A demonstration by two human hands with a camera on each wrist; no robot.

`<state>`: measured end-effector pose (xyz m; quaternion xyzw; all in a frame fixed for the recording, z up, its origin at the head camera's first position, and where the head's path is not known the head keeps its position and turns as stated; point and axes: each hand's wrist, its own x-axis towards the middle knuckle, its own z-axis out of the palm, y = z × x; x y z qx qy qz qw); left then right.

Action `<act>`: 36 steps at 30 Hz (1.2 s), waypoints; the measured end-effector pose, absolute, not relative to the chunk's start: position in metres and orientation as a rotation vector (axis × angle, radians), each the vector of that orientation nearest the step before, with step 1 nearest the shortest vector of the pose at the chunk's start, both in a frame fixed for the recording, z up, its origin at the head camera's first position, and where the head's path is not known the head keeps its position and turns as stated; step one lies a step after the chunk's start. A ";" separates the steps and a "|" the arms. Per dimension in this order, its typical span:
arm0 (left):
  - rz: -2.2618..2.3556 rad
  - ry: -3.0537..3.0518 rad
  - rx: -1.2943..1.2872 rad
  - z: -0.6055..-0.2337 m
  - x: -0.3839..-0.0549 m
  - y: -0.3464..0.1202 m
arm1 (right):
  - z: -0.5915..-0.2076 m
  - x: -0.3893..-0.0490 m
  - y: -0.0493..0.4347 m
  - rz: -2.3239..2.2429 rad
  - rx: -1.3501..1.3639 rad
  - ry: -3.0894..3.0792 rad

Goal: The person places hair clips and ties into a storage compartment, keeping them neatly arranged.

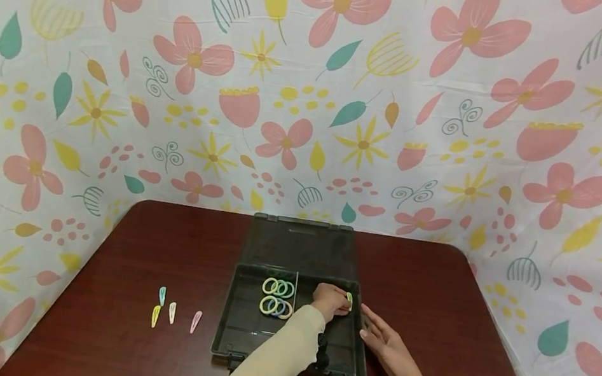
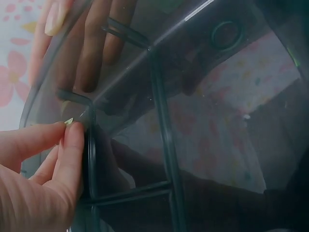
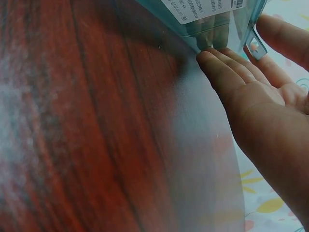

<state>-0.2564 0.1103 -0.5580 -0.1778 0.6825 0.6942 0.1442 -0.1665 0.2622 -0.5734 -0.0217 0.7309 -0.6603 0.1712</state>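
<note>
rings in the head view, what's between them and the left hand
The head view shows a pale divider between the rings and the left hand.

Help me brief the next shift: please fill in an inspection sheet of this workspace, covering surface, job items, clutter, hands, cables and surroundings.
Surface: dark red-brown table.
Job items: open box, lid folded back; coloured rings left of its divider; blue clip, yellow clip, white clip and pink clip on the table, left of the box.
Clutter: nothing seen.
Hands: left hand pinches a green clip near the box's right wall; right hand touches the box's right side from outside.
Cables: nothing seen.
Surroundings: flower-print backdrop behind and on both sides.
</note>
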 end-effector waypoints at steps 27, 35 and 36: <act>1.924 1.988 -0.521 -0.576 -0.273 0.115 | -0.573 -0.165 0.261 -1.886 -0.016 2.088; 1.927 1.977 -0.507 -0.566 -0.267 0.109 | -0.571 -0.166 0.260 -1.887 -0.017 2.088; 1.935 1.981 -0.497 -0.563 -0.265 0.107 | -0.571 -0.165 0.260 -1.883 -0.019 2.090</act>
